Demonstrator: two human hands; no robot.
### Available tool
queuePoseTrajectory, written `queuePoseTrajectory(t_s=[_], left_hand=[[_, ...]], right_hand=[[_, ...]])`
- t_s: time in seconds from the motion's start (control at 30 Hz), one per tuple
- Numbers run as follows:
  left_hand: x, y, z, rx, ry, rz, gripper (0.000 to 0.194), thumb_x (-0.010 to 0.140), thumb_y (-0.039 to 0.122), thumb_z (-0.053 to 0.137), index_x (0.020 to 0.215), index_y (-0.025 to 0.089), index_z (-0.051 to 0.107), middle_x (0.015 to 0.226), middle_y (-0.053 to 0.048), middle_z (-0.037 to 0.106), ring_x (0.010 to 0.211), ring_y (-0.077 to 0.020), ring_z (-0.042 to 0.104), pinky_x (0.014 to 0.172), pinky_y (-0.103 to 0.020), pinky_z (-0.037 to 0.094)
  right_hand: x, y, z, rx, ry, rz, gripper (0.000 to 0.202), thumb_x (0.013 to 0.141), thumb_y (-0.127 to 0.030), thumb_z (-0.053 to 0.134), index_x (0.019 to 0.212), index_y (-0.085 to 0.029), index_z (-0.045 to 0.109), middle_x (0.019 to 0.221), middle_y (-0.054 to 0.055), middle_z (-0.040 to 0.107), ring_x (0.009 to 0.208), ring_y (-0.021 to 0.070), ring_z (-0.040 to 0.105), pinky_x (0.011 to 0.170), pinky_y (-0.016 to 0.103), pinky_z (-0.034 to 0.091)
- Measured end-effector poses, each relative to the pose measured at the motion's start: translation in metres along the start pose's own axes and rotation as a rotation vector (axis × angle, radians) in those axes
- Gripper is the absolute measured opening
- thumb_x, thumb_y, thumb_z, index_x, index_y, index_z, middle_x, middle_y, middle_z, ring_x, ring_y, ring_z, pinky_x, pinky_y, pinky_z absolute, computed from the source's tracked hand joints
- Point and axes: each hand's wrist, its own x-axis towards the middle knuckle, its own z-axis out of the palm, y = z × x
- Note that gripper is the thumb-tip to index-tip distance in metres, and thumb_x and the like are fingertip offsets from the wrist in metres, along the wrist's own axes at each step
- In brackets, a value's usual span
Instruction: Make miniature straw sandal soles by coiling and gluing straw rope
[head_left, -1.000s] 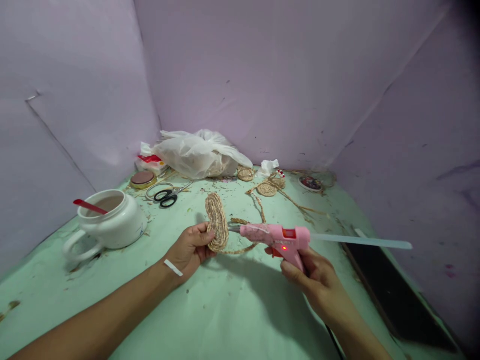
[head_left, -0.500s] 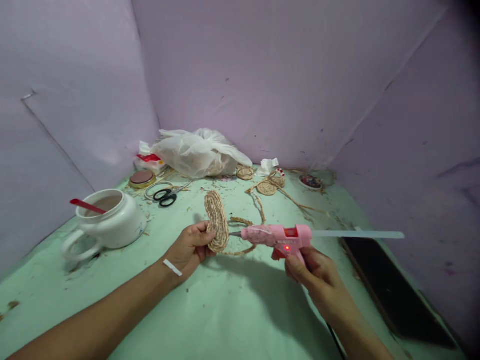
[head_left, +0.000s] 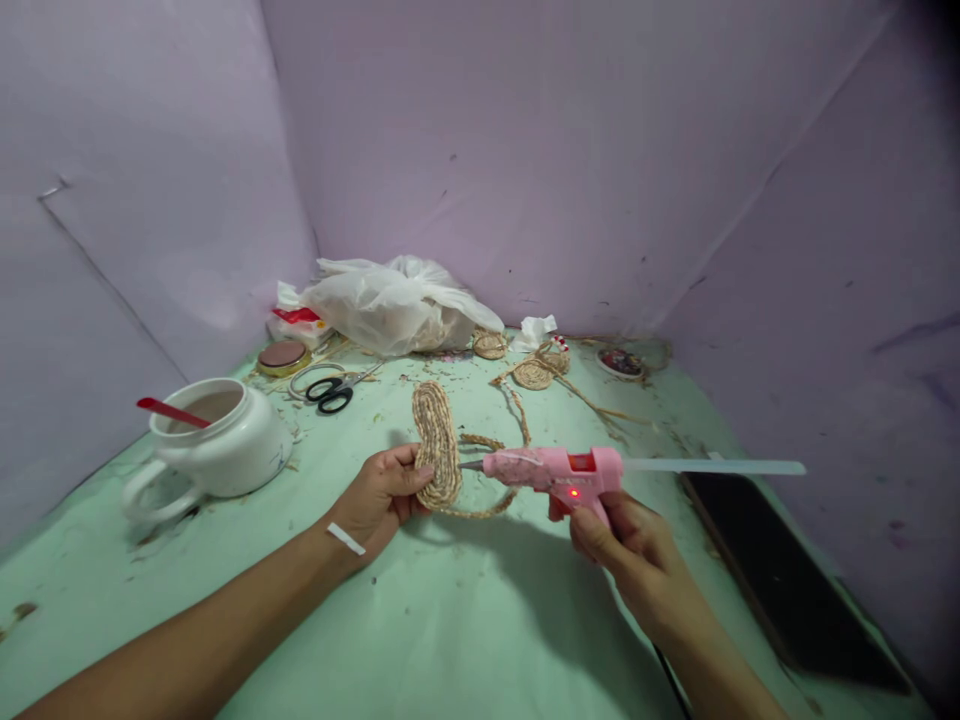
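My left hand [head_left: 394,485] is closed on an oblong coil of braided straw [head_left: 436,445], its thumb across the front and the other fingers behind. From the coil a loose straw braid [head_left: 516,405] loops right and back over the table. Wrapped round the handle of a pink glue gun [head_left: 555,470] is my right hand [head_left: 626,545]. The gun's metal nozzle meets the coil's right edge, or is very close to it. A red light glows on the gun, and a long translucent glue stick [head_left: 720,467] sticks out of its rear.
At left stands a white pot [head_left: 247,445] holding a red-handled utensil. Black-handled scissors [head_left: 334,392], a round tin [head_left: 283,358] and a plastic bag [head_left: 397,305] lie behind. Round straw coils [head_left: 532,374] sit at the back. A dark phone-like slab [head_left: 787,580] lies at right.
The straw coil has shifted very slightly to the right in my left hand. The glue gun stays almost still, its nozzle at the coil's edge.
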Motion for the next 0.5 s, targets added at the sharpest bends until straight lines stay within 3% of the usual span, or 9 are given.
queuePoseTrajectory(t_s=[0.5], left_hand=[[-0.0013, -0.002, -0.0006, 0.104, -0.023, 0.01, 0.039, 0.05, 0.03, 0.085, 0.08, 0.01, 0.071, 0.065, -0.004, 0.067, 0.056, -0.011, 0.057, 0.053, -0.02, 0.043]], right_hand=[[0.002, -0.0084, 0.0002, 0.024, 0.032, 0.026, 0.045, 0.075, -0.06, 0.056, 0.072, -0.015, 0.063, 0.056, -0.002, 0.044, 0.05, 0.011, 0.038, 0.045, 0.024, 0.03]])
